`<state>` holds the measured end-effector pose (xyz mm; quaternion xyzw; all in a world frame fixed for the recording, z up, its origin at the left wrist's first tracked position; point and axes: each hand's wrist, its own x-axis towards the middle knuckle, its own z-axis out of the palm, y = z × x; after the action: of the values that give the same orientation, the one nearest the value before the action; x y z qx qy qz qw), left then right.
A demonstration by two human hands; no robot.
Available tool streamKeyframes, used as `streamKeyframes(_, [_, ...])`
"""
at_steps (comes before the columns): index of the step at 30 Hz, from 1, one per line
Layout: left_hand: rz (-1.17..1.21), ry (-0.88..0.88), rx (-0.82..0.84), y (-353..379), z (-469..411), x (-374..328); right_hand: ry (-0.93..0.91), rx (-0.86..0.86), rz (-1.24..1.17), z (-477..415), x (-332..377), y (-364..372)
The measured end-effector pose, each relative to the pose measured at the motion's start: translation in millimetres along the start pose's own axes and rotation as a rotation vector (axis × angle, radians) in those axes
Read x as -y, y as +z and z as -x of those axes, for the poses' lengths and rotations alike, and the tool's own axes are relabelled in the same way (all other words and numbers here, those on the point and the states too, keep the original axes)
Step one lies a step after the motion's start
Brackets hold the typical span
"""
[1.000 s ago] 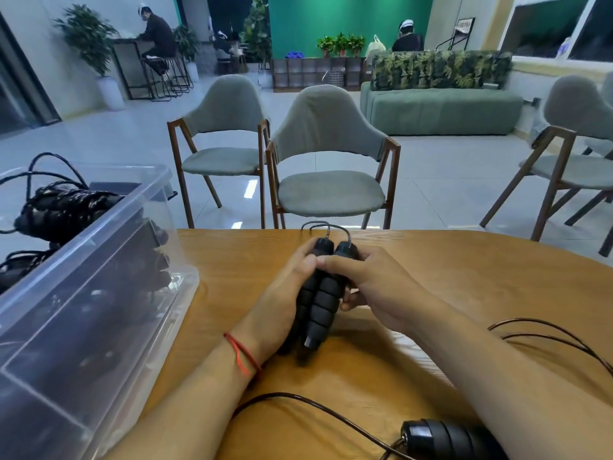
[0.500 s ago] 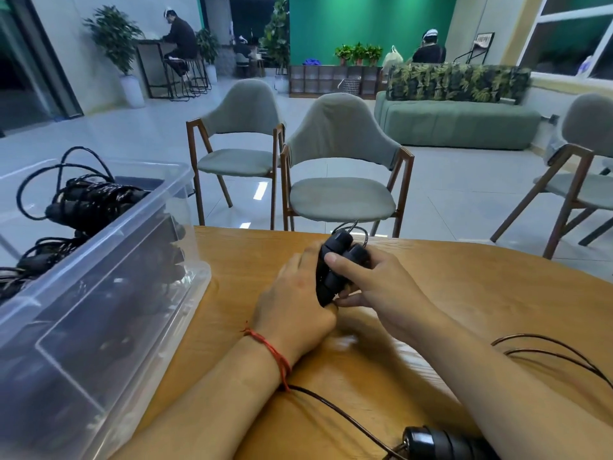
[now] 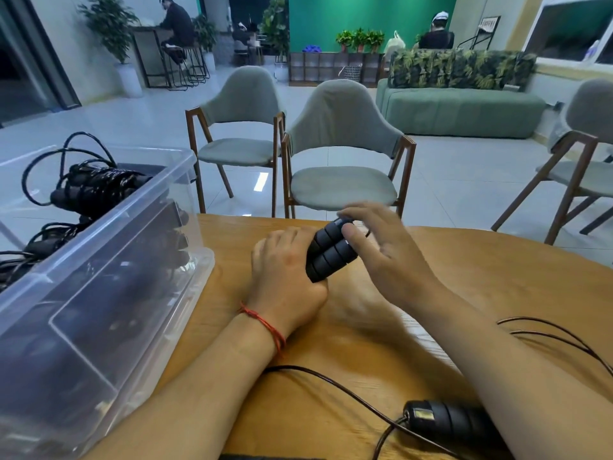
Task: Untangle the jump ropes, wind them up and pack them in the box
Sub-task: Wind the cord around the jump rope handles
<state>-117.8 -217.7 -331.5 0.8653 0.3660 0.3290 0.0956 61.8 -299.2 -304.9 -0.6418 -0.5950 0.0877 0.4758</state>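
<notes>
My left hand (image 3: 285,270) grips two black ribbed jump rope handles (image 3: 330,252) held side by side, tilted up to the right above the wooden table (image 3: 497,280). My right hand (image 3: 381,247) touches their upper ends with thumb and fingertips, the other fingers spread. The thin black rope (image 3: 331,381) runs under my forearms across the table. Another black handle (image 3: 444,418) lies near the front edge, partly under my right forearm. The clear plastic box (image 3: 109,270) stands at the left with several wound black ropes (image 3: 96,187) inside.
More rope loops (image 3: 557,336) lie on the table at the right. Grey chairs (image 3: 341,154) stand just beyond the table's far edge, another chair (image 3: 580,151) at the right. A green sofa and people sit far back.
The handles were lifted and tilted to the right in my left hand. My right hand loosened its hold and now spreads its fingers at the handle tops.
</notes>
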Motion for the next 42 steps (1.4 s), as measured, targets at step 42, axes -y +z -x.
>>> streamKeyframes(42, [0.519, -0.375, 0.058, -9, -6, 3, -0.150, -0.047, -0.141, 4, 8, -9])
